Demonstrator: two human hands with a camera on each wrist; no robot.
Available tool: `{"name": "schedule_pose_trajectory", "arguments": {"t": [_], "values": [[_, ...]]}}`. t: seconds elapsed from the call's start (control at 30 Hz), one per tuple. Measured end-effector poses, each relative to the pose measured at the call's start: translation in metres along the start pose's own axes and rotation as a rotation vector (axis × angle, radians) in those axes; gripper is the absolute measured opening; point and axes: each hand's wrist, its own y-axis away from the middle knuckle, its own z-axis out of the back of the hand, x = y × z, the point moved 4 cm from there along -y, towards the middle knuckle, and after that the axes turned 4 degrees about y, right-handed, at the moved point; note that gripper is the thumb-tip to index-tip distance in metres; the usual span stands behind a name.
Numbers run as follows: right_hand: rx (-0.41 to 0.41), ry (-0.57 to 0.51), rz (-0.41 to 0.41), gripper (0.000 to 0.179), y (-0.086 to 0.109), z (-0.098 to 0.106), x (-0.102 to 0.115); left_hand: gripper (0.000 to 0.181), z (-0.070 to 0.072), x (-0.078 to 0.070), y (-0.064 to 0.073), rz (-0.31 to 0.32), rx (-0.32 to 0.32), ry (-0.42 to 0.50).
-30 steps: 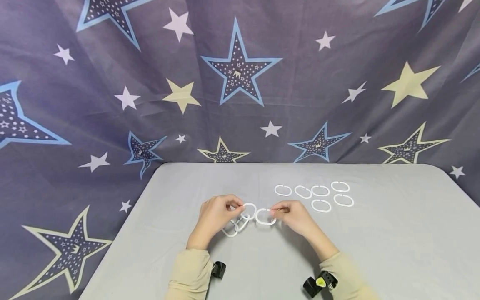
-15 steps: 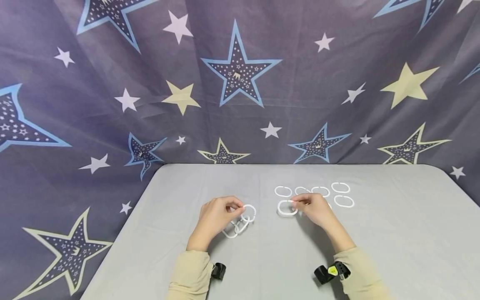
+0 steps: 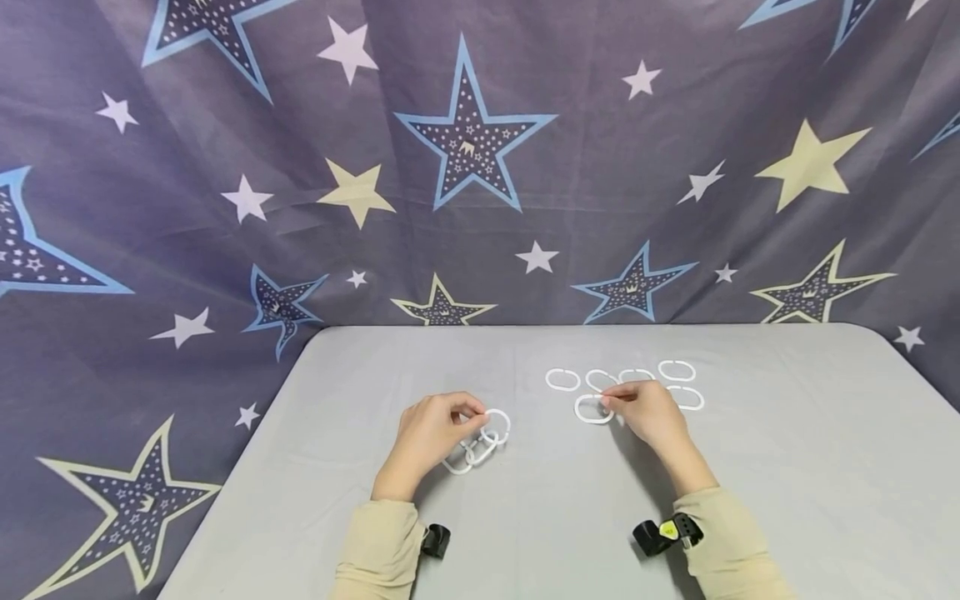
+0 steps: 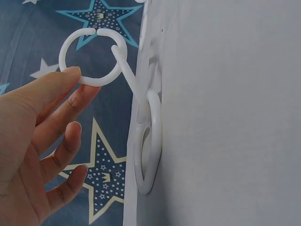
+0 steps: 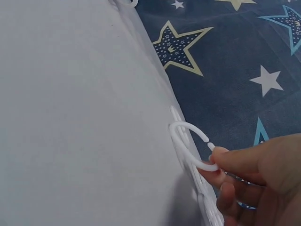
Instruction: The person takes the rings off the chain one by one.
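My left hand [image 3: 429, 435] pinches the top ring [image 4: 61, 54] of a short chain of white plastic links between thumb and forefinger, its other fingers loosely bent. Two more links [image 4: 157, 141] hang below, the lowest partly behind the hand in the head view. In the left wrist view, a small gap shows at the pinched ring's top. Off to the right, my right hand [image 3: 654, 417] holds a single white oval link [image 3: 592, 422] by its right end, with thumb and fingertips. A split is visible in that link [image 5: 181, 148] close to the thumb.
Several loose white links lie on the grey table [image 3: 795, 467], including one link [image 3: 564, 389] at the left of the group and another [image 3: 677, 381] at the back right. The right hand covers part of them. A star-patterned curtain [image 3: 570, 200] stands behind the table.
My right hand has carried its link away from the chain, rightward and slightly back toward the loose links. The left hand keeps its hold and stays almost still.
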Motion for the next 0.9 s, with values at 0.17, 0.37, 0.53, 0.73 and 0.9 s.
{"name": "schedule_pose_trajectory", "arguments": {"t": [0.17,0.37,0.53,0.73,0.9], "values": [[-0.011,0.062,-0.018,0.02,0.001,0.0001,0.0004,0.005,0.0011,0.0009,0.0002,0.009,0.0,0.002],[-0.028,0.07,-0.021,0.02,0.0014,-0.0035,0.0004,0.005,0.0016,0.0013,0.0005,0.01,0.003,0.003],[-0.032,0.07,-0.027,0.019,0.0007,-0.0056,0.0013,0.005,0.0016,0.0021,0.0004,0.01,-0.001,0.001],[-0.027,0.071,-0.031,0.02,0.0014,-0.0034,0.0037,0.005,0.0026,0.002,0.0001,0.014,-0.01,-0.001],[-0.035,0.072,-0.025,0.02,0.0033,-0.0013,0.0074,0.005,0.0044,0.0004,0.0001,0.012,-0.013,0.008]]}}
